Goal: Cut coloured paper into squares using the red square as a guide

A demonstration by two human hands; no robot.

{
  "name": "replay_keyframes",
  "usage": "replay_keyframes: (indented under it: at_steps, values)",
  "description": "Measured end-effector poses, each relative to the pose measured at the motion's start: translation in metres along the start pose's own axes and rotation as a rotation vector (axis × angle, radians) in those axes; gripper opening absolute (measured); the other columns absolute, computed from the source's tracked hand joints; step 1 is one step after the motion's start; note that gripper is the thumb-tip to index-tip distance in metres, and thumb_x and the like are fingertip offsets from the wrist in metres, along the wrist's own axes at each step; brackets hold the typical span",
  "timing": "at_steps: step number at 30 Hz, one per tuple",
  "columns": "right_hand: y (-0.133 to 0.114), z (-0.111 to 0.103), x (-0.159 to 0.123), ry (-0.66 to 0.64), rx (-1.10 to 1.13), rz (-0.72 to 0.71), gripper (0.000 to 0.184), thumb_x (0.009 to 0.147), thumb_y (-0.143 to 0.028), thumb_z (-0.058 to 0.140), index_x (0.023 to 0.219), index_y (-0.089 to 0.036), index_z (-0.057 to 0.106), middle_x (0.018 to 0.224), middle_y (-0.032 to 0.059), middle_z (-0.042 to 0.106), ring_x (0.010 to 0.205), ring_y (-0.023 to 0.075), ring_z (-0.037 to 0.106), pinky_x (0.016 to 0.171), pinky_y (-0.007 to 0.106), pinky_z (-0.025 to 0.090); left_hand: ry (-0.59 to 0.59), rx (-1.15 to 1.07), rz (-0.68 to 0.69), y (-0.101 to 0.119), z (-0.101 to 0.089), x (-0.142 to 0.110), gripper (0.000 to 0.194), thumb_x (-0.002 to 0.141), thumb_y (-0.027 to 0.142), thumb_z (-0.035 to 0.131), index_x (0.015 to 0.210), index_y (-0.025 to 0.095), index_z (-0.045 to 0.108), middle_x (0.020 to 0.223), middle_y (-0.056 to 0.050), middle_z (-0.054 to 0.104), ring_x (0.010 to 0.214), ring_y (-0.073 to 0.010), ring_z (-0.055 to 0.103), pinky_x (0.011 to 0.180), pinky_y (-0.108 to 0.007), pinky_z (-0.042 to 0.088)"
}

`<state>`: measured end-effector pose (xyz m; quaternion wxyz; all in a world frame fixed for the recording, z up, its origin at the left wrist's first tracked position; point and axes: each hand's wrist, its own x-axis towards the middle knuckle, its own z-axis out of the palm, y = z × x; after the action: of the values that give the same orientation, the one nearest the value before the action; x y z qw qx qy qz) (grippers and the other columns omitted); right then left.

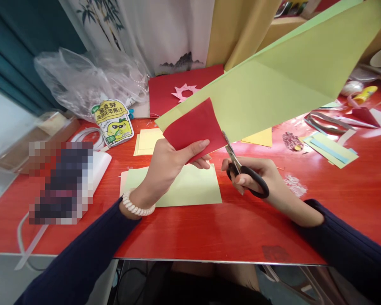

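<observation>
Holding red paper (193, 129) against a green sheet (273, 93) above the tabletop (241, 237), clamped in the left hand (169, 161) with thumb uppermost, reaching from near left; gripping scissors (236, 164) in the right hand (266, 169), angled far-left with blades at the sheet's edge.

The left hand (167, 163) grips firmly, thumb (197, 148) extended over curled fingers (201, 162). The right hand (260, 171) is curled, fingers bent toward the left. The left forearm (92, 245) and right forearm (346, 243) angle inward from the lower corners.
</observation>
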<state>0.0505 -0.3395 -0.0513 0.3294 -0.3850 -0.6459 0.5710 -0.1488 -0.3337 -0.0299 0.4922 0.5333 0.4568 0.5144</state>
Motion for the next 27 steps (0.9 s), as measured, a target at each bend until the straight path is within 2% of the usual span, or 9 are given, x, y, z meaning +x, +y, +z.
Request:
replay_keyframes:
  at_steps: [3,9,13,20,25,27]
  values:
    - [0.0004,-0.0005,-0.0012,0.002,-0.017,-0.005,0.029,0.076,-0.051,0.068,0.071,-0.023,0.059,0.053,-0.0007,0.044,0.059,0.0167,0.049,0.047,0.027,0.031,-0.004,0.005,-0.020,-0.0001,-0.0006,0.0012,0.024,0.078,0.034,0.068,0.065,0.015,0.067,0.053,-0.001,0.068,0.053,-0.0143,0.066,0.070,-0.030,0.060]
    - [0.0013,0.0010,-0.0001,0.034,-0.028,-0.008,0.030,0.074,-0.051,0.069,0.072,-0.022,0.061,0.049,-0.0027,0.044,0.051,0.0137,0.044,0.046,0.027,0.031,-0.036,-0.030,-0.035,0.0004,-0.0014,0.0004,0.023,0.077,0.033,0.069,0.065,0.013,0.066,0.055,-0.001,0.068,0.052,-0.0136,0.065,0.059,-0.026,0.058]
    - [0.0039,0.0017,-0.0005,0.029,-0.022,-0.024,0.030,0.077,-0.051,0.067,0.076,-0.021,0.061,0.048,-0.0042,0.044,0.047,0.0114,0.040,0.047,0.027,0.031,-0.044,-0.005,-0.085,-0.0003,-0.0001,-0.0011,0.029,0.075,0.036,0.071,0.057,0.013,0.066,0.053,-0.003,0.067,0.055,-0.0141,0.066,0.060,-0.025,0.058]
    - [0.0031,0.0022,-0.0015,0.044,-0.086,-0.039,0.035,0.079,-0.052,0.065,0.068,-0.020,0.057,0.048,-0.0043,0.044,0.048,0.0101,0.038,0.048,0.026,0.029,-0.055,-0.027,-0.117,-0.0019,-0.0004,-0.0003,0.028,0.074,0.036,0.071,0.059,0.014,0.068,0.056,-0.003,0.068,0.054,-0.0135,0.066,0.060,-0.025,0.057]
    - [0.0029,0.0037,-0.0019,0.058,-0.080,0.003,0.032,0.081,-0.052,0.063,0.080,-0.021,0.062,0.047,-0.0055,0.044,0.047,0.0093,0.038,0.048,0.025,0.029,-0.064,-0.022,-0.163,-0.0013,-0.0005,-0.0007,0.031,0.074,0.038,0.072,0.058,0.012,0.068,0.051,-0.003,0.066,0.051,-0.0134,0.065,0.063,-0.027,0.058]
    - [0.0028,0.0044,-0.0028,0.066,-0.084,-0.006,0.032,0.081,-0.052,0.063,0.078,-0.020,0.061,0.047,-0.0054,0.044,0.047,0.0091,0.039,0.049,0.025,0.030,-0.067,0.003,-0.186,-0.0008,-0.0003,-0.0010,0.032,0.074,0.038,0.072,0.058,0.011,0.068,0.052,-0.003,0.066,0.052,-0.0134,0.065,0.066,-0.028,0.058]
